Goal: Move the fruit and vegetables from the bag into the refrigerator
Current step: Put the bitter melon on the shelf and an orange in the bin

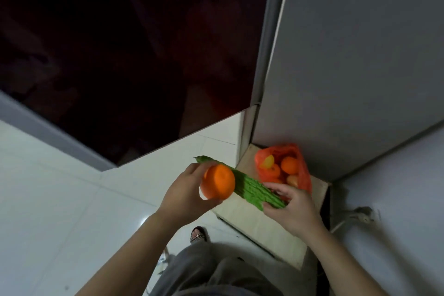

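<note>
The person stood over a red plastic bag [304, 175] that sat on a low wooden platform [252, 214] against the grey refrigerator [348, 55]. The left hand [185, 192] was cupped around an orange [217, 181], fingers curled behind it. The right hand [292, 206] pinched the near end of a ridged green vegetable, probably a bitter gourd [249, 187], whose far tip poked out past the orange. Both items were clear of the bag and held in the air above the white tiled floor [60, 199]. More oranges and a yellowish piece remained inside the bag.

This looked like the carrying step: two items lifted out, neither yet stowed. The refrigerator's grey face appeared closed from this angle, though the dim light made that uncertain. The next move would likely call for freeing a hand, perhaps by gathering both items in one, to open the door.
</note>
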